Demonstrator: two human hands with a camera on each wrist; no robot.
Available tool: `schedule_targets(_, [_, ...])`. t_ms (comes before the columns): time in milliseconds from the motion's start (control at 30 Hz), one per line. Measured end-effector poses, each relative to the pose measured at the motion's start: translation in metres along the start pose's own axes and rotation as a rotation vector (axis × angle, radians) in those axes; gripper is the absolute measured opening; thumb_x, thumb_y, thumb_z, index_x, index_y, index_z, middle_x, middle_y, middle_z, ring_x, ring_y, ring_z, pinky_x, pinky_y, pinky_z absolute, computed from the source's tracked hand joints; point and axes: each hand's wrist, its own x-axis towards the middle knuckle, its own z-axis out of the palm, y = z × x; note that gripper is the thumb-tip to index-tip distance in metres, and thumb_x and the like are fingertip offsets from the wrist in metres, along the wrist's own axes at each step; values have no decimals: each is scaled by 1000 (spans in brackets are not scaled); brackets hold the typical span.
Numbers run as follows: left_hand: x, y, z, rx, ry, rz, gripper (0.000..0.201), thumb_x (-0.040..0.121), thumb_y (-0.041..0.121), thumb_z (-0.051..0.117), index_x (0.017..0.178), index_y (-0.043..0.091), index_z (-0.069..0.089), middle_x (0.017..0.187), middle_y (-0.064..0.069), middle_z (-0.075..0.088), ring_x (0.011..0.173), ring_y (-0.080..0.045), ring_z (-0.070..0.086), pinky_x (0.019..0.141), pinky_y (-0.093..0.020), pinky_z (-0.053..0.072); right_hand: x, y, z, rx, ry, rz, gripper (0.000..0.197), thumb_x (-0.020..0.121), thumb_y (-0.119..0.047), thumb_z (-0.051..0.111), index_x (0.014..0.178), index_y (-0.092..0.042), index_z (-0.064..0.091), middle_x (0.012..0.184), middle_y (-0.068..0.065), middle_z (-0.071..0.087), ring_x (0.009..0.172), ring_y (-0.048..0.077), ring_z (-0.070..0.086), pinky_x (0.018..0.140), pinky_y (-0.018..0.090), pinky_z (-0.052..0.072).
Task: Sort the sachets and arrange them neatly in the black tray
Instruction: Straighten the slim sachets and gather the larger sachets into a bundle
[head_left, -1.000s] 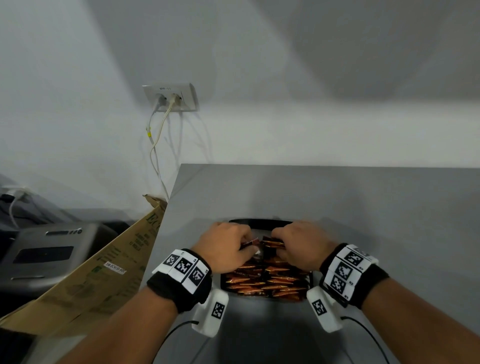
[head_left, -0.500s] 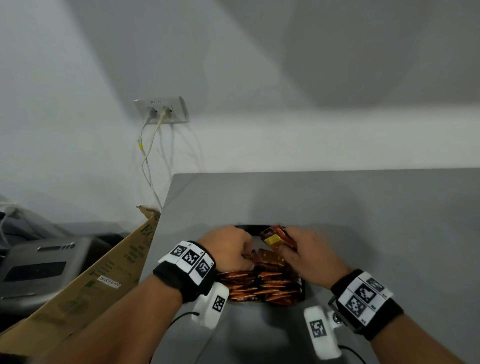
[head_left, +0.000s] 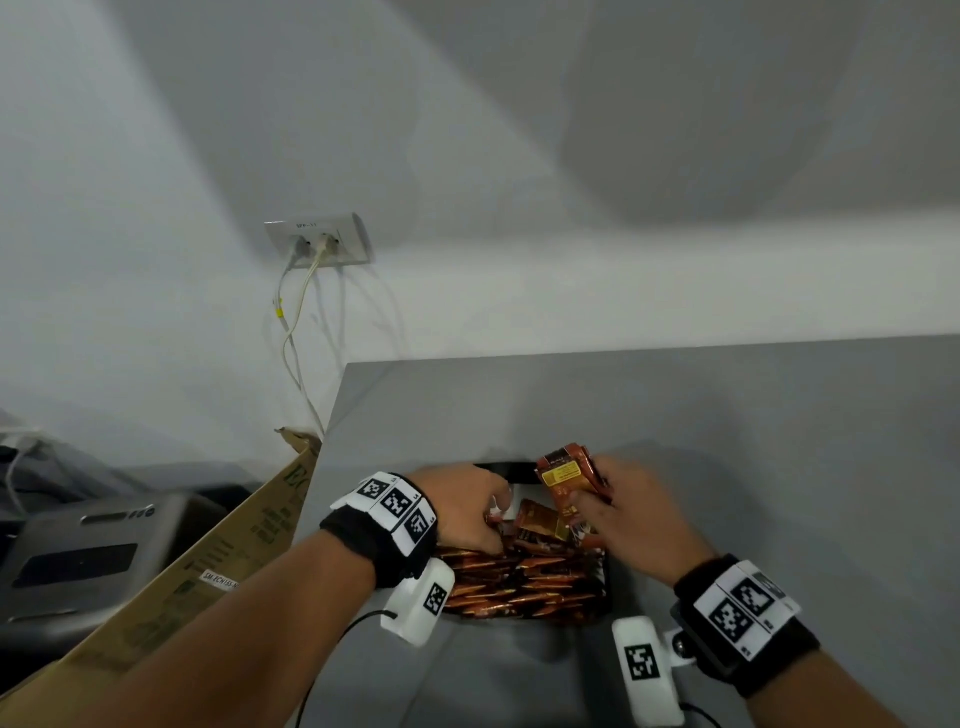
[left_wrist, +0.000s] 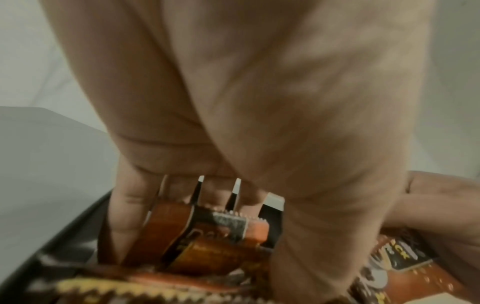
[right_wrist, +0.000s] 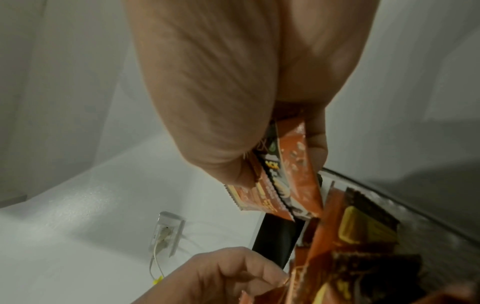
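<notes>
A black tray (head_left: 506, 470) sits on the grey table, packed with orange and brown sachets (head_left: 524, 587) standing in rows. My right hand (head_left: 621, 512) grips a small bunch of sachets (head_left: 566, 480) lifted above the tray's far end; the same bunch of sachets (right_wrist: 283, 185) shows pinched between thumb and fingers in the right wrist view. My left hand (head_left: 467, 512) reaches into the tray's left side, its fingers (left_wrist: 124, 222) curled round a few upright sachets (left_wrist: 197, 236). A loose sachet (head_left: 540, 525) leans between both hands.
A cardboard box (head_left: 208, 566) leans against the table's left edge, with a grey device (head_left: 88, 551) beyond it. A wall socket (head_left: 319, 244) with white cables hangs behind. The grey table (head_left: 727, 441) stretches to the right and far side.
My right hand has lifted a bunch of sachets up out of the tray's far end and drawn back a little. My left hand stays low in the tray's left side.
</notes>
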Motion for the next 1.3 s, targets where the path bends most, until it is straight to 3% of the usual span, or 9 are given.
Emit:
schedule_targets(267, [-2,-1,11,12,75,105,32,96,28,47,128,30,47,73,7,54,62,-12,54,66,-36,53,-6,1,-2,65,11,38,11,99,-23,59,105,-28,66,94,-9,71,84,0,67,78,25,56])
schedule_targets(433, [-7,0,15,82,155,147,38,100,20,41,137,27,40,94,-4,57,83,-24,56,77,-43,54,-4,1,-2,118,40,51,11,98,-23,60,104,-29,68,91,-9,72,81,-1,68,72,22,53])
schedule_targets(600, [-8,-5,19,73,150,179,40,97,23,52,136,32,44,118,-5,62,105,-25,60,86,-41,53,-4,2,-2,102,39,55,12,99,-25,59,105,-32,67,94,-13,72,82,-8,65,68,13,47])
schedule_targets(767, [-8,-6,12,-49,327,139,33,100,20,51,132,26,48,110,0,65,93,-17,62,73,-26,45,-6,-4,-6,154,66,56,18,99,-24,60,108,-38,66,98,-15,73,87,-3,69,81,29,58])
schedule_targets(900, [-16,-8,5,-499,599,58,31,99,19,54,126,33,48,81,7,66,57,-5,59,53,-20,46,-8,-21,-11,332,124,0,20,98,-21,61,107,-36,70,100,-9,76,92,13,74,81,49,61])
schedule_targets(1000, [-18,6,8,-970,718,-42,18,97,18,57,108,31,56,88,-6,71,68,-17,67,63,-33,55,-9,-47,-10,390,209,-157,22,98,-17,61,112,-33,68,103,-11,75,96,11,72,83,43,61])
schedule_targets(1167, [-34,47,5,-1967,474,1,20,98,5,43,105,4,62,102,-28,67,84,-34,69,71,-49,58,-15,-72,-2,24,282,-561,29,94,-10,60,119,-22,68,114,-12,67,111,7,62,97,29,51])
schedule_targets(1233, [-45,53,3,-2181,350,72,26,88,15,48,91,3,71,96,-24,68,83,-32,70,70,-46,60,-20,-73,1,-65,208,-642,36,90,-11,52,122,-18,66,121,-7,66,120,11,57,105,31,46])
schedule_targets(1300, [-53,56,7,-2336,313,106,33,87,30,53,102,3,66,101,-20,65,88,-31,68,74,-45,58,-26,-73,5,-96,131,-653,45,84,-12,45,124,-23,62,128,-6,63,128,14,52,108,38,44])
